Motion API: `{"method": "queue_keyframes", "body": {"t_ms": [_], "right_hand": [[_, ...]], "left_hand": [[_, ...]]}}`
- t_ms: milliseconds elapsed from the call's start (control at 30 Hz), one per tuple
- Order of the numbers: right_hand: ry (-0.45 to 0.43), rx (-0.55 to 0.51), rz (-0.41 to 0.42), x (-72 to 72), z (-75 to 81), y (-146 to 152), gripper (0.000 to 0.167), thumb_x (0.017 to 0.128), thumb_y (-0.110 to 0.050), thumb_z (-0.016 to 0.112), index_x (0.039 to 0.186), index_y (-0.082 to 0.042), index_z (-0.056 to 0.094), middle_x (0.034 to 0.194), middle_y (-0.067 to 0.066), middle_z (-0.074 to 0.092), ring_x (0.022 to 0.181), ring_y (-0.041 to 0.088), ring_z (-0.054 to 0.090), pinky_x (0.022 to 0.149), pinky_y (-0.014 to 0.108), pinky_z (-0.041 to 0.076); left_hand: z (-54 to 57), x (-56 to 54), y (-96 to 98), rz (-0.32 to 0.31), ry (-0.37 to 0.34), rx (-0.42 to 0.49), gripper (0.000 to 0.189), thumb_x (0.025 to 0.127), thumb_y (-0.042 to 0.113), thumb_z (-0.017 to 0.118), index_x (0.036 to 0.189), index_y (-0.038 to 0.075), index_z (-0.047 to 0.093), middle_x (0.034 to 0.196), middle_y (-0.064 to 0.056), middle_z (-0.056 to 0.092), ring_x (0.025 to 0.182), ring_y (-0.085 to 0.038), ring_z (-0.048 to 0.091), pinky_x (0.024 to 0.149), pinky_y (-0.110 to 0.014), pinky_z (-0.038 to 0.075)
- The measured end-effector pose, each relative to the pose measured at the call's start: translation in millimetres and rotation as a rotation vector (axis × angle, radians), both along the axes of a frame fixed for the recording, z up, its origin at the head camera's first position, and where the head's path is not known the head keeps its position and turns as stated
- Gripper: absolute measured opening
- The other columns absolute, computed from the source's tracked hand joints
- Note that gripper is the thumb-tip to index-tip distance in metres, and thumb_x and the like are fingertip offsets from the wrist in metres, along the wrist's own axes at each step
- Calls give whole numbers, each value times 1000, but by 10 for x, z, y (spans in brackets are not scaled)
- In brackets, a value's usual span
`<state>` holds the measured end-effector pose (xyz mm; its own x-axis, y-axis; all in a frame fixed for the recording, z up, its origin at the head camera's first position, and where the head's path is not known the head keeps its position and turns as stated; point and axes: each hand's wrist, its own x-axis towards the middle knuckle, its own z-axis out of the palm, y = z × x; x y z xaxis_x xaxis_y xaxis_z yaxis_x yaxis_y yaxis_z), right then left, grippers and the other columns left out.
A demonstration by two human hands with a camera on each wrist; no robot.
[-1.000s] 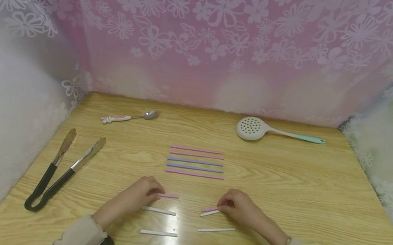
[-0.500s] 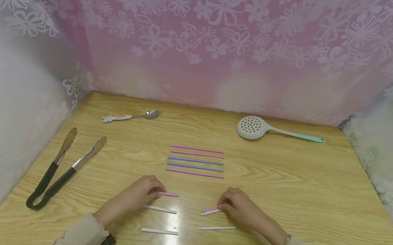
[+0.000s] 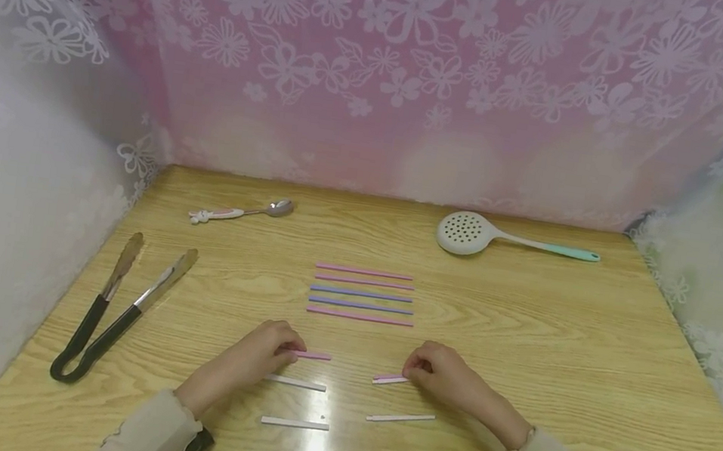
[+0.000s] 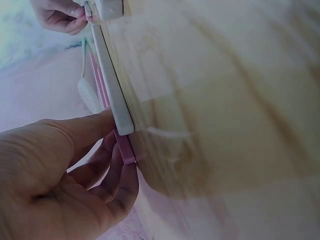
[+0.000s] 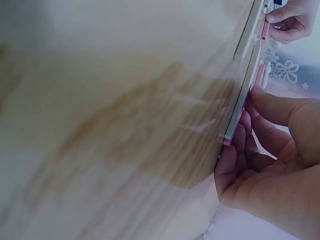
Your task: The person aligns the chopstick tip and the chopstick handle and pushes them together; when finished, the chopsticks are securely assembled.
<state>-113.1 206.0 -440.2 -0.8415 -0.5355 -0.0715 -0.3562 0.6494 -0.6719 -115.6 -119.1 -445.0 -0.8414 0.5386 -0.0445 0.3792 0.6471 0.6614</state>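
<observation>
My left hand (image 3: 269, 350) pinches a thin pink stick (image 3: 314, 356) between thumb and fingers, low over the table. In the left wrist view, that pink stick (image 4: 126, 150) shows its end at the fingertips, and a white stick (image 4: 112, 82) partly covers it. My right hand (image 3: 441, 373) pinches another pink stick (image 3: 388, 377), with a white stick (image 3: 387, 382) right along its near side. In the right wrist view this white stick (image 5: 243, 95) overlaps the pink one at the fingertips; whether the fingers also grip it, I cannot tell. Both hands partly hide their sticks.
Beyond the hands lie several parallel sticks, pink (image 3: 359, 316) and blue (image 3: 362, 294). Nearer me are loose white sticks (image 3: 295, 423), one at right (image 3: 400, 417). Black-handled tongs (image 3: 115, 323) lie left, a spoon (image 3: 242, 214) back left, a skimmer (image 3: 470, 234) back right.
The right hand has shifted slightly away from me. Its pink stick and the white one beside it now lie closer together and more level. The left hand has hardly moved.
</observation>
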Motion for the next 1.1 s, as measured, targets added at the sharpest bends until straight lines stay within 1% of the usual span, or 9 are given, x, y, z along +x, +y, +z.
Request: {"method": "queue_keyframes", "body": {"t_ms": [233, 400, 567, 700, 800, 933, 1100], "right_hand": [[7, 9, -12, -13, -3, -4, 6, 89, -9, 66, 83, -8, 67, 76, -5, 55, 69, 2, 46, 60, 20, 44], [19, 9, -34, -23, -9, -10, 7, 89, -11, 66, 83, -9, 67, 75, -6, 54, 68, 3, 45, 58, 20, 42], [20, -7, -23, -31, -24, -4, 5, 87, -8, 68, 82, -7, 67, 74, -7, 53, 69, 2, 46, 59, 20, 44], [35, 6, -21, -37, -29, -10, 5, 87, -6, 67, 82, -7, 67, 73, -7, 53, 68, 2, 45, 59, 20, 44], [48, 9, -17, -39, -25, -26, 5, 88, -8, 67, 83, -8, 67, 75, -7, 57, 69, 1, 47, 60, 20, 45], [53, -38, -15, -21, 21, -70, 5, 89, -12, 65, 86, -8, 67, 79, -6, 63, 72, 2, 52, 65, 21, 49], [86, -120, -43, 35, 113, -162, 6, 91, -13, 64, 90, -8, 67, 83, -3, 66, 76, 5, 58, 70, 23, 52]], "left_hand": [[1, -3, 6, 15, -28, -18, 13, 90, 3, 62, 100, 4, 69, 95, -1, 63, 93, -17, 55, 81, -35, 50], [1, -13, 2, 10, -15, -18, 12, 89, 2, 62, 99, 3, 69, 93, -2, 63, 90, -17, 55, 78, -32, 50], [10, -7, -7, 5, -15, -18, 12, 90, 2, 61, 100, 2, 69, 91, -2, 62, 90, -17, 55, 78, -32, 50], [3, -7, 4, -14, 9, -21, 12, 90, 3, 62, 99, 3, 69, 90, -1, 62, 89, -16, 55, 78, -31, 50], [-4, -12, 34, -34, 31, -11, 12, 91, 5, 62, 100, 3, 69, 91, -2, 63, 88, -16, 57, 78, -31, 51], [13, -12, 114, -48, 31, 25, 14, 92, 8, 60, 103, 3, 68, 96, -3, 67, 91, -17, 60, 82, -34, 51], [79, 0, 216, -50, 21, 87, 15, 93, 7, 59, 106, 4, 66, 99, -4, 68, 93, -18, 62, 83, -33, 52]]}}
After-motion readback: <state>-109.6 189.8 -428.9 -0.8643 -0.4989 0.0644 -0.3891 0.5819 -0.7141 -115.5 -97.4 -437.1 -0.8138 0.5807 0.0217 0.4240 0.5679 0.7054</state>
